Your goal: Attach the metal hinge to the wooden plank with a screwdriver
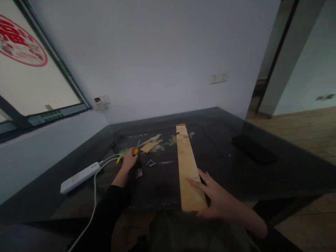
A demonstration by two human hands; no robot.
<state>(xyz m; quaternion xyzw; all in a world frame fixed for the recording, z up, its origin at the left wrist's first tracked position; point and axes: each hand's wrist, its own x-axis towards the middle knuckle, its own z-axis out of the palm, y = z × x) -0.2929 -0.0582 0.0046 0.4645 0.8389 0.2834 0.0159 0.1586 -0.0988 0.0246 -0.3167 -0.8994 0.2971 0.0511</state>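
Observation:
My left hand is closed around the yellow-orange handle of a screwdriver; its thin shaft points up and away. My right hand grips the near end of a long pale wooden board, with fingers on its top and right side. The board lies lengthwise on the dark table, its near end by the table's front edge. A small flat piece of wood rests just right of the screwdriver. Several screws lie between my hands. Close to my left wrist is a small metal hinge-like plate.
A white power strip with a white cable sits on the left, and the cable runs past my left arm. A yellow tag-like piece is by the cable. On the right lies a flat black object. A wall backs the dark table.

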